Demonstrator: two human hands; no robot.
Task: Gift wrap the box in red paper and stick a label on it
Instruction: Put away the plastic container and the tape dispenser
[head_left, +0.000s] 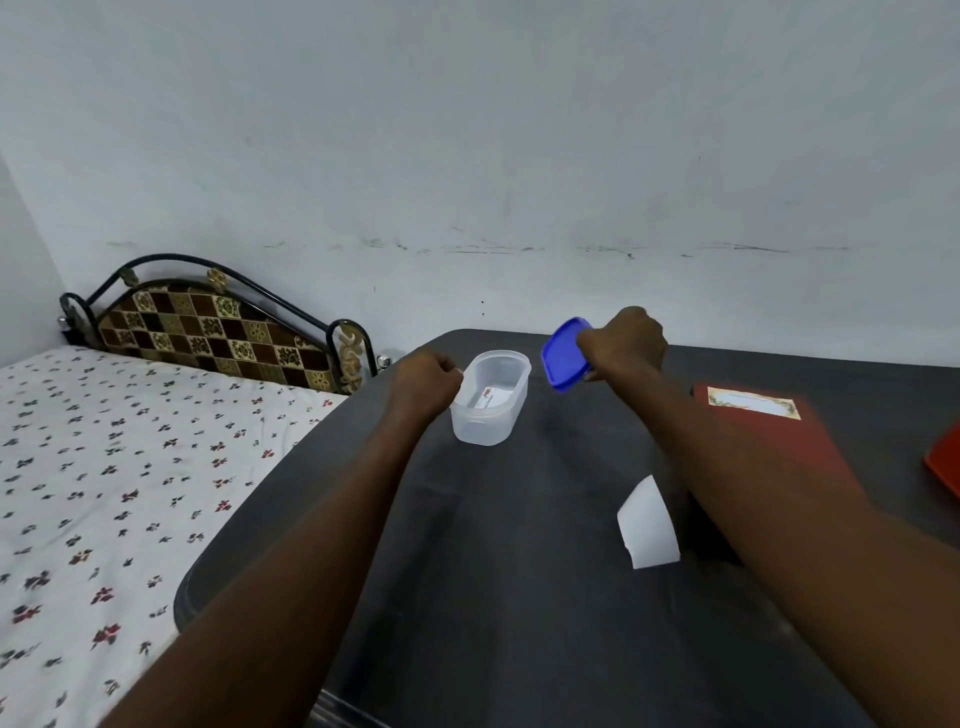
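A dark table (519, 597) fills the lower middle and right of the frame, with a bed (104, 493) in a flowered sheet at the lower left and a tiled headboard (218, 332) behind it. At the right edge a red wrapped parcel (779, 441) with a pale label (753, 402) is seen lying flat, and a corner of something red (945, 462) is cut off by the frame; whether that is loose paper cannot be told. A white slip of paper (649, 525) lies in the lower middle, partly under the right forearm.

Above the middle of the frame a clear plastic box (491, 397) stands open on the table, its long axis running from near left to far right, with a small printed card (488, 397) inside. Its left rim is gripped by the left hand (423, 382), fingers curled. A blue lid (566, 353) is pinched by the right hand (623, 340) and held tilted in the air just to the right of the box, apart from it.

The lid lies nearer the box's far end, so closing would likely call for a short move leftward and down, with the lid's long side turned to match the box's.
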